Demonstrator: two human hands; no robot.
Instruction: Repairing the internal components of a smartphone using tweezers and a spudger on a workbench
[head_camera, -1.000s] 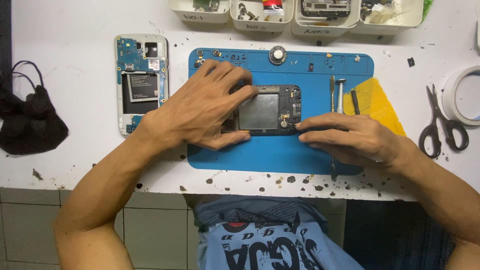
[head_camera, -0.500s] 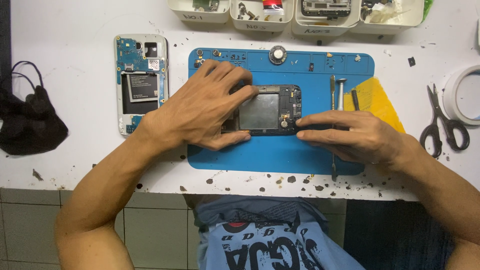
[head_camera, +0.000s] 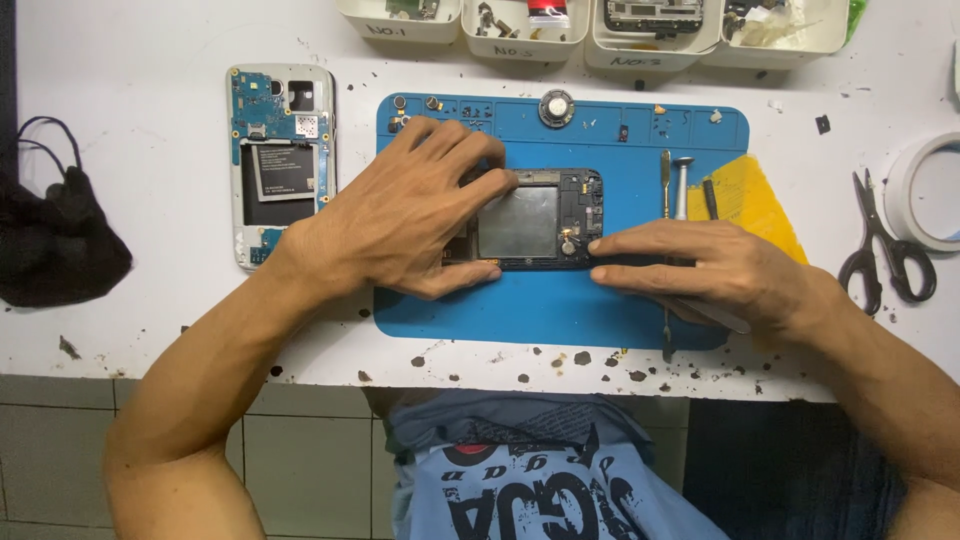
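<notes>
Blue mat (head_camera: 540, 315) under left hand (head_camera: 400, 215), right hand (head_camera: 715, 270), opened phone (head_camera: 535, 220)

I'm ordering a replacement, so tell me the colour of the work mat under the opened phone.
The work mat is plain blue, seen clearly in the head view.

battery label (head_camera: 283, 168): white-grey rectangle in opened phone (head_camera: 281, 160), far left | 3 white tray-front labels (head_camera: 505, 50): top edge

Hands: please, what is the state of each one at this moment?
Left hand: open, fingers spread, pressing flat on the opened phone on the blue mat.
Right hand: open, fingertips touching the phone's right end; holds nothing visible.
</notes>
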